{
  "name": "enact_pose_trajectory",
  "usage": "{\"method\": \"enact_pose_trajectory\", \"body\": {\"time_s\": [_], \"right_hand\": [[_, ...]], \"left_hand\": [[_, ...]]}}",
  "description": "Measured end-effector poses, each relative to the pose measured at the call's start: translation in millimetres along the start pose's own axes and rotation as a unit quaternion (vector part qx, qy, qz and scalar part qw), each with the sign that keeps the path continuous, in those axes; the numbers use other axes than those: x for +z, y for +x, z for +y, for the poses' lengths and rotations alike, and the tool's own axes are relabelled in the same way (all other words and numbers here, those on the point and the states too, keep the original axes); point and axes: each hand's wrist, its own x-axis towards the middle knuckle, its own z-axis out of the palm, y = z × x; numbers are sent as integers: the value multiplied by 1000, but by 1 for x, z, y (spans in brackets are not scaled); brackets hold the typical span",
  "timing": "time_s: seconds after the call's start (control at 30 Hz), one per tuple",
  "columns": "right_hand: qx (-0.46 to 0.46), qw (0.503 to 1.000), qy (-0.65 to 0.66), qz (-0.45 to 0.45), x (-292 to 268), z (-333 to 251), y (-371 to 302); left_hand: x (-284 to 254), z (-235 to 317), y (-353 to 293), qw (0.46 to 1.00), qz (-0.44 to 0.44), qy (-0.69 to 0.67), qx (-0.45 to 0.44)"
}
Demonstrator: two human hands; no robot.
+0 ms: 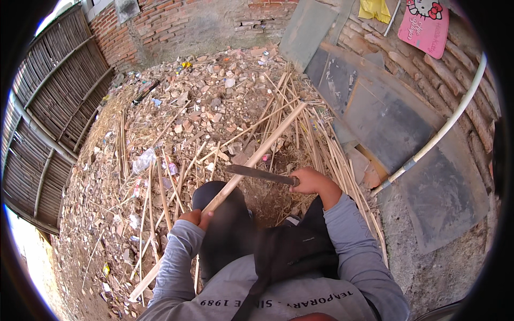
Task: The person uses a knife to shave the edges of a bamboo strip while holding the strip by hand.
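Yard's pretty messy tbh. Broken brick and stones [198, 115] all over the ground, a crumpled clear plastic bag [143, 160] on the left, and a little yellow scrap [186, 65] further back. Worn brick wall [182, 27] at the far end, slatted fence [48, 107] down the left. Right side's got a long pale pole [439, 138] crossing some dark flat panels [388, 128], plus a pink cartoon-printed sheet [424, 31] and yellow plastic [375, 9].

So I've got a patchy red-brick wall [182, 32] up ahead, a brown fence of thin poles [43, 128] on my left, brown dirt ground [80, 262] littered with rubble [206, 101], all in daylight.
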Motion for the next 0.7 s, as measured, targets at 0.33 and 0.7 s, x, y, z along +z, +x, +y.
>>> {"method": "enact_pose_trajectory", "body": {"time_s": [0.33, 0.7], "right_hand": [[73, 991, 78, 84, -16, 2, -8], [91, 983, 116, 113, -13, 14, -4]], "left_hand": [[3, 1, 7, 999, -33, 34, -12], [3, 2, 5, 1000, -24, 10, -10]]}}
